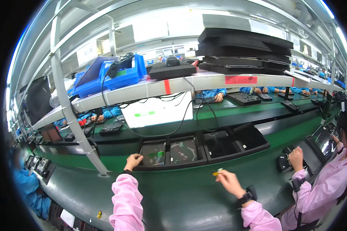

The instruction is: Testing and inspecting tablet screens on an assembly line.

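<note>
hands at green table (189, 200), black trays in a row.
left hand (133, 161) rests closed on tray (154, 154) edge; right hand (228, 181) pinches small yellow piece (216, 173) just beside the trays, not yet placed.

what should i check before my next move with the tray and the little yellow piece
1. Left hand on the near-left edge of the black tray: ok, fingers rest on its rim.
2. Right hand holding the small yellow piece: ok, pinched at the fingertips.
3. Tray flat on the green belt: ok.
4. Tray pockets free: cannot tell, glare and reflections hide the contents.
5. Hanging black cable clear of the tray: cannot tell, it droops close above it.
6. Co-worker's hand clear of your tray: ok, it is at another black tray to the right.
</note>
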